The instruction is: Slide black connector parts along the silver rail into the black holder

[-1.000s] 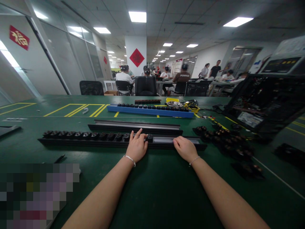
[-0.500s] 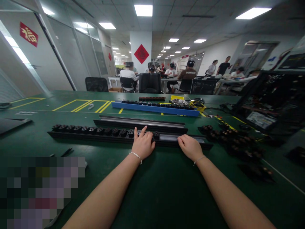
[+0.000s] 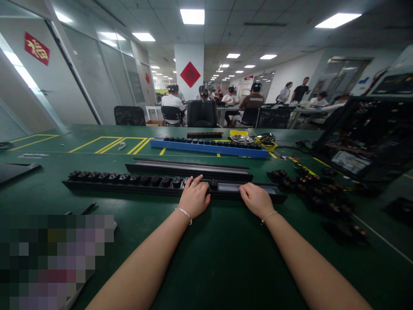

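Note:
A long black channel lies across the table before me, with a row of black socket modules in it from the left end to past the middle. My left hand rests over the row, fingers stretched across the modules and partly hiding them. Just right of its fingers sits one more socket module. From there, a pale inner strip of the channel shows. Curled at the channel's right part, my right hand is closed on its edge; its fingertips are partly hidden.
Behind lies a second black channel without modules, then a blue holder with a module row. Dark loose parts are heaped at right near a black open bin. A metal dish stands at the back. People sit beyond the table.
My left hand's raised fingers have shifted slightly right and drawn closer together over the modules. My right hand keeps its place on the channel. The view has shifted slightly.

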The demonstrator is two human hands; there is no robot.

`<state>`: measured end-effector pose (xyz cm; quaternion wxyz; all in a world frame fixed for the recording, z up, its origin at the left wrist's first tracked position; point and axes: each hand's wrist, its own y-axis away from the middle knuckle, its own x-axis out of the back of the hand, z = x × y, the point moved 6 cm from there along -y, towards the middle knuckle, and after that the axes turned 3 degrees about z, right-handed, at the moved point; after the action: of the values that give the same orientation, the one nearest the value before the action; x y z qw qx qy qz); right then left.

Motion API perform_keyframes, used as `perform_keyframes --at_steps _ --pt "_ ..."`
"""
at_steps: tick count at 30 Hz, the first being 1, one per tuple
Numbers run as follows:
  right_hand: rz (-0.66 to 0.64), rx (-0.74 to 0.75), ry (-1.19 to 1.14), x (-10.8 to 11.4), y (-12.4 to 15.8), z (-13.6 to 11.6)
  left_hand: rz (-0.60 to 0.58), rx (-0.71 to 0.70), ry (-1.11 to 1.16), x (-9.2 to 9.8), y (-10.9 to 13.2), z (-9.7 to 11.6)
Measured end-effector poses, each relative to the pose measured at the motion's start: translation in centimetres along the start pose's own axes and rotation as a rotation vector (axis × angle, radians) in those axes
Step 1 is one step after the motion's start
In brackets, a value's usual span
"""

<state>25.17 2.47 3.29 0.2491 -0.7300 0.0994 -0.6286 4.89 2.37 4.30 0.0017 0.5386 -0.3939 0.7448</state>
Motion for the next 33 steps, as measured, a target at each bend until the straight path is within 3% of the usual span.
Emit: perform_keyframes --at_steps 11,23,33 --pt "0.036 -0.054 -0.048 0.2 -0.2 -0.4 -0.046 -0.008 -0.043 -1.2 0.1 0.4" --pt "0.065 -0.322 -0.273 -1.7 -2.7 -6.9 -0.098 -0.001 -0.002 -1.8 0.3 0.4" --pt "0.088 -0.346 -0.175 -1.9 -2.0 -7.0 -0.107 -0.005 0.057 -1.6 0.2 0.3"
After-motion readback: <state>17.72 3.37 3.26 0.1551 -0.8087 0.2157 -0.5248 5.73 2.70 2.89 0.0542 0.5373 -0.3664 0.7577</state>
